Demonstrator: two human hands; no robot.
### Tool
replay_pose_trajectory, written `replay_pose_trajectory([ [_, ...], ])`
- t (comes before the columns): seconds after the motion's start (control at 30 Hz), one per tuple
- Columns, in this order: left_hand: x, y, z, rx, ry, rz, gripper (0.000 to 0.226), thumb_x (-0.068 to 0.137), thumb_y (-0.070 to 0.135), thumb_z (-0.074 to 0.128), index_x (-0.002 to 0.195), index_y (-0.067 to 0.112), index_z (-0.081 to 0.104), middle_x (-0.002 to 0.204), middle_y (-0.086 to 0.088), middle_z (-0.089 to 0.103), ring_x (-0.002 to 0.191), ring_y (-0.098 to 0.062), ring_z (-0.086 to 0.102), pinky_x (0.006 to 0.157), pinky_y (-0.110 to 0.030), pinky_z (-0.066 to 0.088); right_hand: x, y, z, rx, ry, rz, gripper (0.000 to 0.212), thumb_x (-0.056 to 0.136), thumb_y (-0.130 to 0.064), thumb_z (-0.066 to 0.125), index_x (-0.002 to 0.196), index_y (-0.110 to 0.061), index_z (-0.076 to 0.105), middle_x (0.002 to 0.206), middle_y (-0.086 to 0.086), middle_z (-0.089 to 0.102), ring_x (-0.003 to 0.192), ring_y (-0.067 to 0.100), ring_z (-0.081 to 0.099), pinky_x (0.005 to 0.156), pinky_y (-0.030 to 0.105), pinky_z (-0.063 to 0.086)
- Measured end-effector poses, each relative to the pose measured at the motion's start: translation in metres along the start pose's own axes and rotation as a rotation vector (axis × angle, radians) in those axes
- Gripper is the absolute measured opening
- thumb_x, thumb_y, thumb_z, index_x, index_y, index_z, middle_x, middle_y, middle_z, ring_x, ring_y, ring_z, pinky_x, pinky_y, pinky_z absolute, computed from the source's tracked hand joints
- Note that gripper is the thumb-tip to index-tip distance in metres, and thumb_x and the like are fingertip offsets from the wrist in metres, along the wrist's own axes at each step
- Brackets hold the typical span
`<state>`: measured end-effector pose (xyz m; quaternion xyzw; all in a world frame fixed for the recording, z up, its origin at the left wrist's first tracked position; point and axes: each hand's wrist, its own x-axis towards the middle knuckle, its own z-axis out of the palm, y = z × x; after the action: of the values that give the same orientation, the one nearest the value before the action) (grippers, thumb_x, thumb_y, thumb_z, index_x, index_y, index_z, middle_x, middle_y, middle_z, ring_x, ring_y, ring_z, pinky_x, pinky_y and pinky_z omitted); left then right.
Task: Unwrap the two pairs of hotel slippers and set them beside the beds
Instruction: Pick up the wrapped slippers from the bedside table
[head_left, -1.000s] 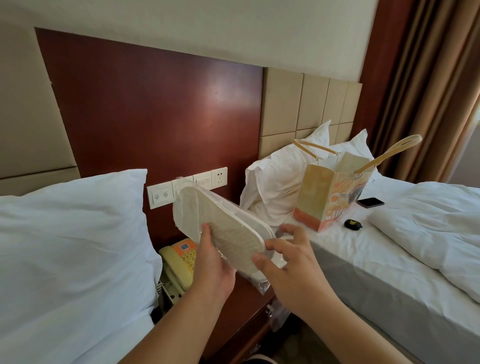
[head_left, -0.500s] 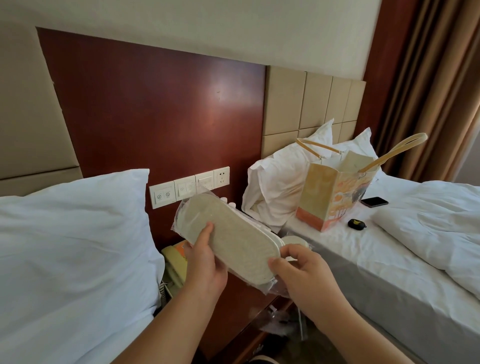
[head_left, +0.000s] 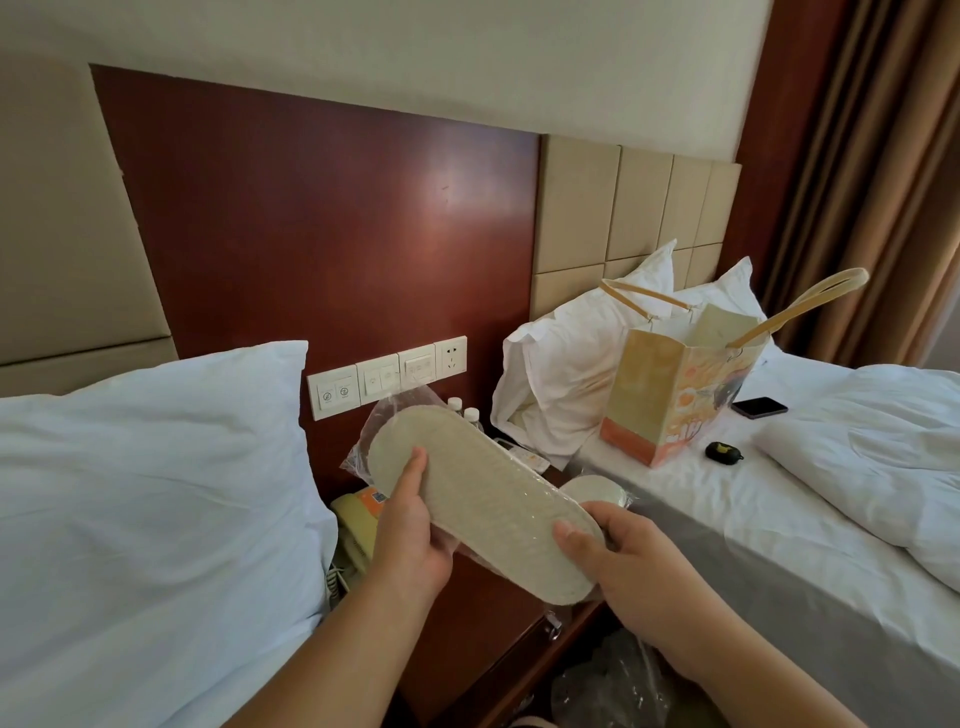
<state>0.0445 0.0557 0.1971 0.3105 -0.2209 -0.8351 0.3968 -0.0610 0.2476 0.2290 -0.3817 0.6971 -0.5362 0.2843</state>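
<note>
Holding is firm: the wrapped slipper pair (head_left: 483, 499) is raised sole-up over the bedside desk (head_left: 467, 623), between the two beds. The left grip (head_left: 410, 540) is clamped on its mid-section, thumb flat on the sole. The right grip (head_left: 623, 566) pinches the near end. The clear wrapper (head_left: 379, 421) bunches at the far end; whether the near end is open cannot be told.

Step in hand, by judgement: stripping the film. Recommended: steady the soles with the left grip, catch film only with the right, and draw lengthwise.

A second wrapped pair (head_left: 592, 491) lies just beyond, against the right bed (head_left: 727, 545). Loose film (head_left: 608, 680) lies below.
</note>
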Motion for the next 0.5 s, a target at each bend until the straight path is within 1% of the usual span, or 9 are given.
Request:
replay_pose_trajectory([
  [0.07,0.0017,0.0004,-0.0018,0.006,-0.011,-0.008,0.049,0.07,0.037,0.084,0.11,0.019,0.061,0.094,-0.012,0.077,0.08,-0.03,0.075,0.07,-0.051,0.059,-0.0002,0.0001,-0.0024,-0.032,0.015,-0.003,0.012,0.094,-0.045,0.061,0.092,-0.04,0.071,0.089,-0.005,0.077,0.078,0.016,0.075,0.074,0.042,0.063],
  [0.1,0.0029,0.0014,-0.0029,0.005,-0.014,-0.011,0.05,0.07,0.035,0.085,0.111,0.018,0.062,0.092,-0.011,0.077,0.08,-0.03,0.075,0.07,-0.051,0.059,-0.0005,0.0002,-0.0045,-0.046,0.018,0.001,0.012,0.094,-0.044,0.06,0.091,-0.04,0.071,0.088,-0.006,0.077,0.077,0.017,0.075,0.074,0.042,0.063],
  [0.17,0.0051,0.0044,-0.0047,0.009,-0.016,-0.02,0.051,0.069,0.032,0.086,0.112,0.017,0.062,0.09,-0.011,0.077,0.08,-0.03,0.075,0.071,-0.052,0.059,-0.0018,0.0003,-0.0085,-0.051,0.016,0.022,0.013,0.092,-0.043,0.061,0.089,-0.036,0.072,0.086,-0.002,0.076,0.079,0.022,0.074,0.078,0.048,0.061],
  [0.23,0.0064,0.006,-0.0054,0.011,-0.02,-0.022,0.053,0.069,0.029,0.086,0.113,0.015,0.06,0.096,-0.014,0.077,0.085,-0.032,0.075,0.077,-0.057,0.058,-0.0029,0.0002,-0.0105,-0.025,0.011,0.042,0.016,0.086,-0.044,0.064,0.088,-0.031,0.073,0.088,0.003,0.076,0.085,0.029,0.073,0.083,0.056,0.058],
  [0.3,0.0069,0.0047,-0.0038,0.009,-0.009,-0.009,0.055,0.068,0.029,0.087,0.113,0.015,0.059,0.106,-0.016,0.073,0.093,-0.034,0.072,0.081,-0.062,0.055,-0.0021,0.0004,-0.0107,0.03,0.021,0.055,0.028,0.074,-0.048,0.069,0.089,-0.024,0.073,0.094,0.011,0.075,0.091,0.039,0.071,0.085,0.064,0.054],
  [0.33,0.0066,0.003,-0.0025,0.002,-0.009,-0.004,0.055,0.068,0.03,0.088,0.113,0.016,0.059,0.108,-0.016,0.072,0.096,-0.035,0.071,0.082,-0.063,0.055,-0.0011,0.0002,-0.0101,0.046,0.026,0.053,0.032,0.069,-0.048,0.074,0.089,-0.023,0.074,0.095,0.013,0.075,0.09,0.041,0.071,0.084,0.064,0.054],
  [0.43,0.0056,-0.0023,-0.0006,-0.029,-0.016,-0.008,0.054,0.069,0.031,0.087,0.113,0.018,0.058,0.109,-0.016,0.072,0.097,-0.035,0.071,0.083,-0.063,0.054,0.0013,-0.0029,-0.0086,0.015,0.023,0.031,0.038,0.058,-0.044,0.09,0.09,-0.028,0.075,0.091,0.005,0.078,0.083,0.028,0.075,0.077,0.054,0.061],
  [0.5,0.0067,-0.001,-0.0015,-0.015,-0.007,-0.004,0.055,0.068,0.032,0.088,0.112,0.017,0.059,0.109,-0.015,0.072,0.096,-0.034,0.071,0.083,-0.062,0.055,0.0015,-0.0036,-0.0099,-0.021,0.025,0.027,0.039,0.055,-0.044,0.092,0.088,-0.03,0.076,0.088,0.004,0.078,0.08,0.026,0.076,0.075,0.051,0.062],
])
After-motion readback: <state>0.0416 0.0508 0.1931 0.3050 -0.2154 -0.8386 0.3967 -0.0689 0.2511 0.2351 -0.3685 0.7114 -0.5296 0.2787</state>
